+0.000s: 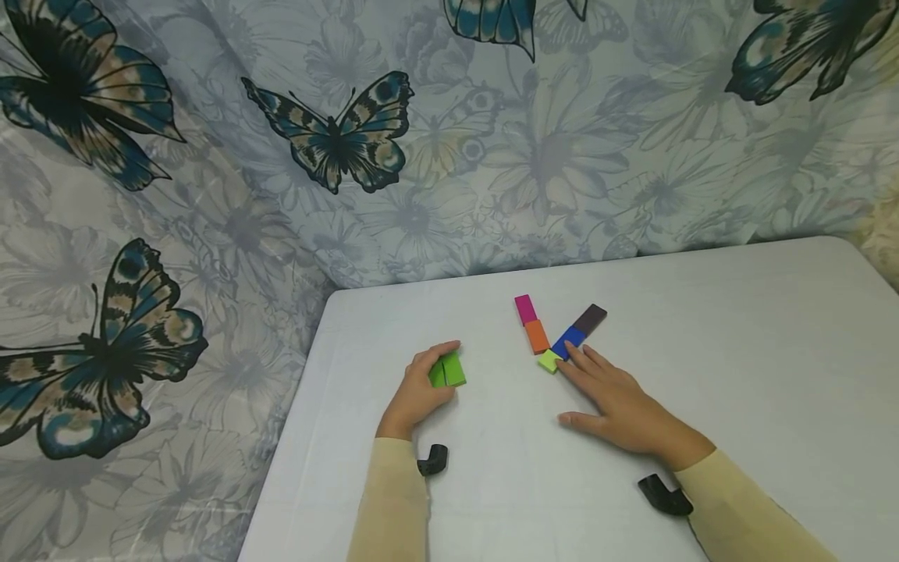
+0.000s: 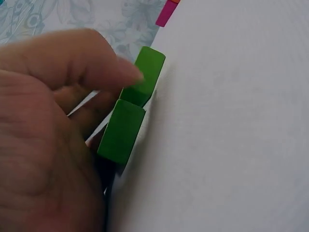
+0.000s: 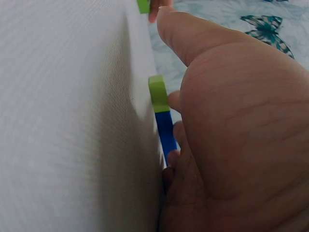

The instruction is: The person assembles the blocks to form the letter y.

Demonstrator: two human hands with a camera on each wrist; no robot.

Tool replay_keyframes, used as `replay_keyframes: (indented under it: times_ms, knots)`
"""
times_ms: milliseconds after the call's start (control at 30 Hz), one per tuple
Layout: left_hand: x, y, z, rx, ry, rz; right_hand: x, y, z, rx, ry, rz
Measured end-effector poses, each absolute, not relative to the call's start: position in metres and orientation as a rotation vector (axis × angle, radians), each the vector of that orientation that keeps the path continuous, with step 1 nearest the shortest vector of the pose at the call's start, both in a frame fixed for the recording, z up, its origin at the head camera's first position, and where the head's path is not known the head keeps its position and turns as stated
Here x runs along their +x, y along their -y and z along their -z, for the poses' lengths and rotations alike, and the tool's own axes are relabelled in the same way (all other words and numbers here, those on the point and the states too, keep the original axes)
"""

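Observation:
My left hand (image 1: 414,402) curls its thumb and fingers around two green blocks (image 1: 453,369) on the left half of the table. Up close in the left wrist view, the nearer green block (image 2: 121,131) sits end to end with the farther green block (image 2: 153,65). Toward the right, my right hand (image 1: 625,410) lies low with its fingers stretched out. Its fingertips are at a lime-green block (image 1: 548,361) and a blue block (image 1: 566,341), which meet end to end. A dark brown block (image 1: 590,318) continues from the blue one.
An orange block (image 1: 537,337) and a magenta block (image 1: 525,309) form a second line, slanting up to the left from the lime-green block. They lie on a white-covered table (image 1: 758,351). Behind it hangs butterfly-patterned cloth (image 1: 435,195).

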State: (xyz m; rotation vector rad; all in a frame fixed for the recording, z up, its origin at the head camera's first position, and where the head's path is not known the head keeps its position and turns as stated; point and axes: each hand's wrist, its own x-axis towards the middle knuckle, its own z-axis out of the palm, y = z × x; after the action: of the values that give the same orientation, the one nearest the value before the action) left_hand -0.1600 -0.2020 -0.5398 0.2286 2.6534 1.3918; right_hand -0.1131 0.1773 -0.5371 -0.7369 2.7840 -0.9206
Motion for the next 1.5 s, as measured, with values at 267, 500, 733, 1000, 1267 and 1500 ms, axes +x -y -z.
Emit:
replay_keyframes:
  times_ms: [267,500,733,1000,1267,1500]
  knots:
    - [-0.163,0.199,0.544,0.341,-2.742,-1.351,-0.113,-0.177,0.538,-0.733,-2.779,0.931]
    - [-0.163,0.201,0.542,0.313,-2.699,-1.374,-0.113,-0.178,0.539,-0.732,-2.784,0.925]
    - [-0.164,0.206,0.542,0.333,-2.675,-1.378,-0.114,-0.177,0.539,-0.745,-2.791,0.924]
    - [-0.164,0.200,0.544,0.358,-2.721,-1.418,-0.114,-0.177,0.537,-0.744,-2.790,0.924]
    - [-0.163,0.194,0.543,0.341,-2.773,-1.355,-0.113,-0.178,0.538,-0.736,-2.785,0.923]
    - [-0.161,0.190,0.541,0.325,-2.784,-1.393,-0.113,-0.178,0.538,-0.735,-2.782,0.926]
